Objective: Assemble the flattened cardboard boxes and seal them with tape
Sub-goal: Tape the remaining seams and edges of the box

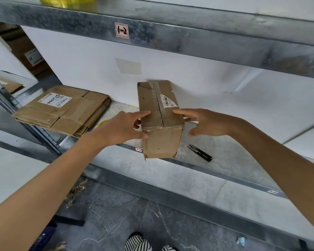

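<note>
Cardboard box (161,142) stands taped on the shelf (225,171) — left hand (123,127) and right hand (208,122) flank it, fingers spread, probably steadying it.

We see bright, even, diffuse light; shadows are soft and pale; the box (159,105) lays only a faint shade on the white panel (216,82) behind it; the beam (188,38) above shows a dull, mottled sheen; the floor (134,211) at the bottom edge is darker. The wide lens bows the beam and the shelf (225,171) edge toward the corners; label print is too soft to read.
</note>
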